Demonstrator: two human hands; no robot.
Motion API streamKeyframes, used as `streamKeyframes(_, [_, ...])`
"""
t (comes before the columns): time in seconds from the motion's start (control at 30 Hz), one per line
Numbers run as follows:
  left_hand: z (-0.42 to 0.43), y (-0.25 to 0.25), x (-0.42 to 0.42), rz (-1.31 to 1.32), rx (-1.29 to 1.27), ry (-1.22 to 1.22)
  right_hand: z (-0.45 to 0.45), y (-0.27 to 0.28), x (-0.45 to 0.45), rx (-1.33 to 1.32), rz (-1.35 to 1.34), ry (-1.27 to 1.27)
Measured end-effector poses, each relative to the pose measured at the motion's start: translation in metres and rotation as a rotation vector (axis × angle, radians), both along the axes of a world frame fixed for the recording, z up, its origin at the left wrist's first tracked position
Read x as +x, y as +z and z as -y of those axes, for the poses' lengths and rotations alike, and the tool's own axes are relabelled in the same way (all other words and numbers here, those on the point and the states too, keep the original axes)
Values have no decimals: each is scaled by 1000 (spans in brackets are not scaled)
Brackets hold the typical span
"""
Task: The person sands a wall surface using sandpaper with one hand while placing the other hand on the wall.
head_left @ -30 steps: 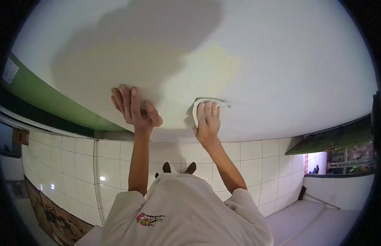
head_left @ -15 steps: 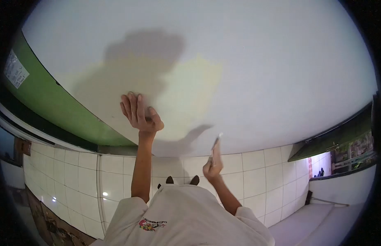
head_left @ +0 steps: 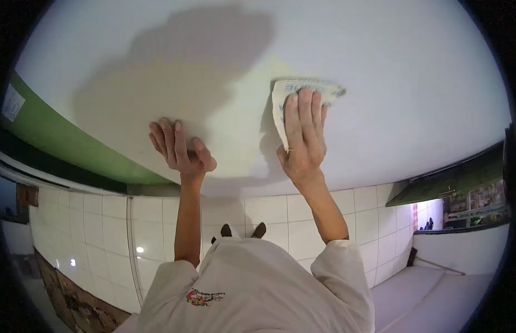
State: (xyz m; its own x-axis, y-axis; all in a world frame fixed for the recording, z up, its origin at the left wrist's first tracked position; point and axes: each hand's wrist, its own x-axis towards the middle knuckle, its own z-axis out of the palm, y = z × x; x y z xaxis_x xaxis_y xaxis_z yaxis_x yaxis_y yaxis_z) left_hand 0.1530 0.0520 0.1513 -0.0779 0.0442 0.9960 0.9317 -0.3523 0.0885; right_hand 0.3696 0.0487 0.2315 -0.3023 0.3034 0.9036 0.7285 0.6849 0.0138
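Note:
My right hand presses a sheet of sandpaper against the white wall. The sheet's pale back carries blue printed letters, and its right corner curls away. My fingers lie long over it with the thumb at its lower left edge; the face toward the wall is hidden. To the left, my left hand rests on the wall with fingers stretched and a little bent, holding nothing. Between the hands runs a pale yellowish patch on the wall, partly under my shadow.
A green panel with a white label borders the wall at left. Pale tiles cover the floor under my feet. At right are a dark green door and a long-handled tool near the floor.
My right hand has risen from low beside the wall, bringing the sandpaper up flat onto it. My left hand stays on the wall, slightly further left in view.

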Motion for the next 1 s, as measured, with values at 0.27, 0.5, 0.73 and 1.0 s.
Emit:
streamKeyframes(0.27, [3, -3, 2, -28, -18, -8, 23, -133, 21, -167, 151, 7])
streamKeyframes(0.5, [-4, -1, 5, -21, -8, -14, 67, -202, 34, -537, 244, 16])
streamKeyframes(0.73, [-2, 1, 10, 26, -79, -3, 107, -122, 49, -540, -224, 140])
streamKeyframes(1.0, [5, 3, 5, 5, -49, -27, 33, 50, 17, -43, 104, 28])
